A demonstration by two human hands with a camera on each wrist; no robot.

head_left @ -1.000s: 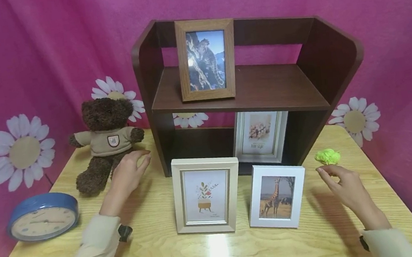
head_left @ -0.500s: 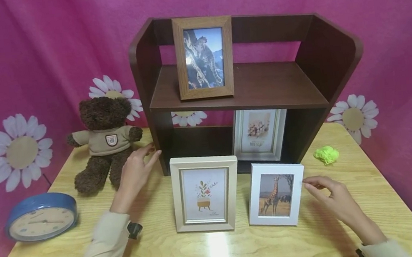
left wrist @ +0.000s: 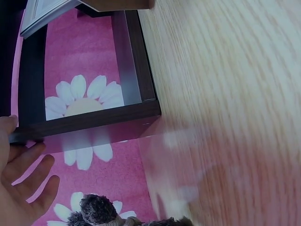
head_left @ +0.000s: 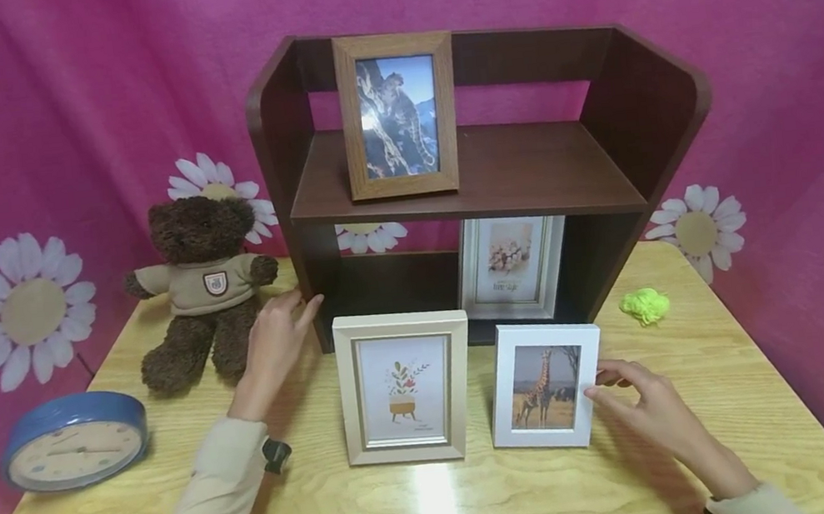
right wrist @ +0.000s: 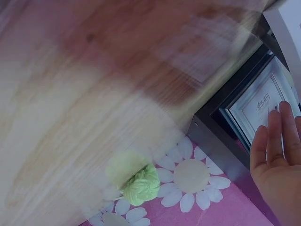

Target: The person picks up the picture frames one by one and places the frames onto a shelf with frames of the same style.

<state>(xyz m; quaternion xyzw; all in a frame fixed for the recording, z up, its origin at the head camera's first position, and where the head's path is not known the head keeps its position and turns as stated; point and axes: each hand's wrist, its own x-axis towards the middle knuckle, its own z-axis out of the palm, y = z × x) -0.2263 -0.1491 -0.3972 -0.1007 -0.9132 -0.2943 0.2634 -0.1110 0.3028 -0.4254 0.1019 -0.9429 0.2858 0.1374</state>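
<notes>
My left hand (head_left: 271, 351) pinches the front edge of the dark brown shelf's (head_left: 538, 164) left side panel, thumb in front and fingers outside; the left wrist view shows the other fingers loosely spread. On the right, my right hand (head_left: 650, 412) holds the right edge of a white picture frame (head_left: 500, 394) with a giraffe photo, thumb on the front, fingers behind. That frame stands on the table before the shelf. Beside it stands a cream picture frame (head_left: 349, 393) with a potted-plant print. A silver frame (head_left: 469, 284) with a flower print stands in the lower compartment, partly covered.
A wooden frame (head_left: 408, 184) with a leopard photo stands on the upper shelf. Left of the shelf sits a brown teddy bear (head_left: 207, 287), with a blue clock (head_left: 73, 447) nearer the front. A bright green crumpled item (head_left: 645, 305) lies on the table (head_left: 543, 499) at right.
My right hand has moved left from beside the green item to the giraffe frame's edge and taken hold of it. My left hand has moved from in front of the bear to the shelf's side.
</notes>
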